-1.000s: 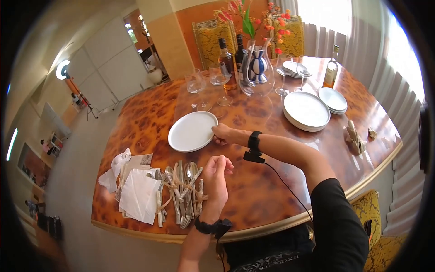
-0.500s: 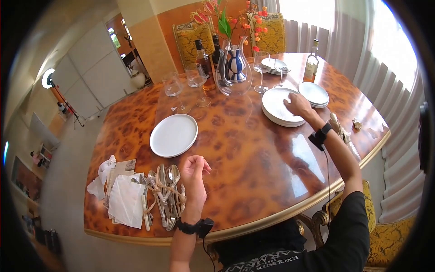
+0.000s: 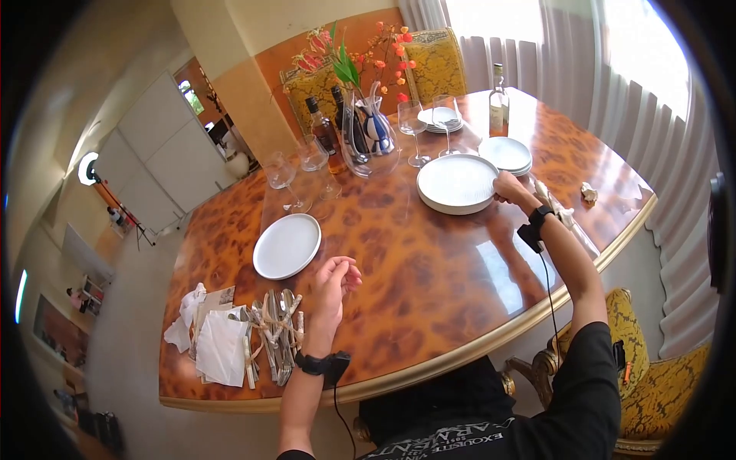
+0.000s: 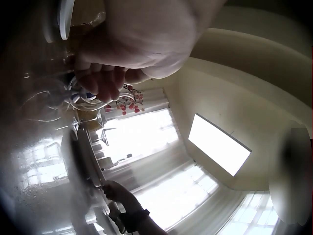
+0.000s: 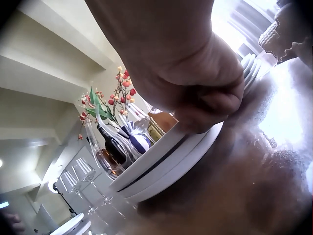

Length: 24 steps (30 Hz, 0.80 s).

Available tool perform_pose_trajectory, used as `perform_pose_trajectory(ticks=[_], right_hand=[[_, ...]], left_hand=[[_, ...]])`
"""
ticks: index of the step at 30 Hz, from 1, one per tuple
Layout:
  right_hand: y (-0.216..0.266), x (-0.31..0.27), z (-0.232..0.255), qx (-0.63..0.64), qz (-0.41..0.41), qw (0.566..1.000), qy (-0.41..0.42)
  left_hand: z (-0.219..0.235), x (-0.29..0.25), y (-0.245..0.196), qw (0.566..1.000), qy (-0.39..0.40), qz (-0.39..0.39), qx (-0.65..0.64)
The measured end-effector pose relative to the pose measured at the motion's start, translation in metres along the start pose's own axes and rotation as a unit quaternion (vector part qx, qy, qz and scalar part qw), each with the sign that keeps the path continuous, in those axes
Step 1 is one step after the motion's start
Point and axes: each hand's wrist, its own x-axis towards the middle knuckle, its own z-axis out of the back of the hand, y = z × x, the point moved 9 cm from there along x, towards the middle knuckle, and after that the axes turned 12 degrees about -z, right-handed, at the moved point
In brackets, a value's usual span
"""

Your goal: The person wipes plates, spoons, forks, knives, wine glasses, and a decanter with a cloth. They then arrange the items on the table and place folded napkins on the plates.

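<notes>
At the right side of the stack of large white plates [image 3: 452, 205], my right hand [image 3: 512, 188] grips the rim of the top plate [image 3: 458, 178]. In the right wrist view a dark gap shows between this top plate [image 5: 146, 159] and the plates under it [image 5: 171, 178]. My left hand [image 3: 331, 290] is held over the near part of the table, fingers loosely bent with nothing in them. Just left of it lies a bundle of cutlery [image 3: 274, 326] with rough pale handles. A single white plate [image 3: 287, 247] sits flat on the table beyond the left hand.
Smaller white plates [image 3: 506, 156] are stacked right behind the large ones. Wine glasses [image 3: 411, 121], a glass decanter [image 3: 360, 153] and bottles [image 3: 498, 103] stand farther back. White napkins [image 3: 222, 346] lie left of the cutlery; a tied bundle [image 3: 563, 213] is near the right edge.
My right hand has let go of the single plate, moved right to the large stack and taken hold of the top plate's rim. The left hand has stayed near the cutlery.
</notes>
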Motion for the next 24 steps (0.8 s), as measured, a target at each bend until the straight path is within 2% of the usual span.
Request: perform_pose_trajectory(ticks=[2,6,8,10,12,14,16,18,19,20,22,24], right_hand=[[0.003,-0.010,0.011,-0.021,-0.002,0.999,-0.029],[0.002,-0.019,0.014,0.003,0.013,1.000,-0.014],[0.014,-0.050,0.010,0.085,0.095,0.992,-0.006],[0.006,-0.063,-0.008,0.088,0.073,0.993,0.007],[0.024,-0.109,-0.023,0.147,0.116,0.981,0.048],[0.028,-0.130,-0.053,0.165,0.104,0.973,0.121],[0.036,-0.154,-0.083,0.191,0.114,0.956,0.192],[0.051,-0.187,-0.095,0.188,0.131,0.951,0.206],[0.051,-0.197,-0.103,0.210,0.109,0.947,0.216],[0.051,-0.204,-0.107,0.201,0.108,0.952,0.205],[0.056,-0.214,-0.114,0.134,0.125,0.948,0.259],[0.063,-0.222,-0.094,0.034,0.194,0.948,0.252]], left_hand=[[-0.017,0.002,-0.001,0.999,0.047,0.011,0.019],[-0.038,0.007,0.005,0.996,0.089,0.027,0.017],[-0.055,0.004,0.013,0.989,0.132,0.059,-0.014],[-0.065,0.001,0.018,0.987,0.140,0.074,-0.030],[-0.074,-0.001,0.023,0.983,0.150,0.091,-0.044],[-0.077,-0.004,0.029,0.979,0.134,0.125,-0.084],[-0.070,-0.003,0.025,0.984,0.098,0.097,-0.110],[-0.059,0.003,0.006,0.991,0.039,-0.027,-0.127],[-0.044,0.004,0.009,0.991,-0.010,-0.031,-0.132],[-0.036,0.004,0.012,0.991,-0.012,-0.033,-0.132],[-0.008,0.003,0.016,0.992,-0.065,-0.056,-0.089],[0.007,-0.001,0.019,0.991,-0.081,-0.057,-0.092]])
